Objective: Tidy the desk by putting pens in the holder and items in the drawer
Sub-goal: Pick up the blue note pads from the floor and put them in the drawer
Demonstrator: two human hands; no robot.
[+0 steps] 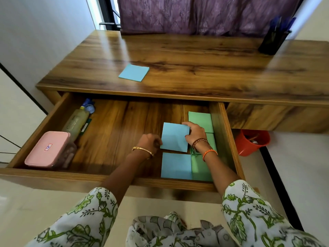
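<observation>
While both forearms reach down into the open drawer, the left hand pinches the left edge of a blue sticky-note pad and the right hand grips its right edge, fingers curled over the top corner. Held so, the pad sits low above the drawer floor, just beyond a second blue pad and beside the green pads along the right wall. Such a pad is probably light and flexible, with loose sheets that fan, so opposite edges are the sensible hold. Farther off, another blue pad lies on the desk top, well apart from the pen holder, whose contents look blurred.
</observation>
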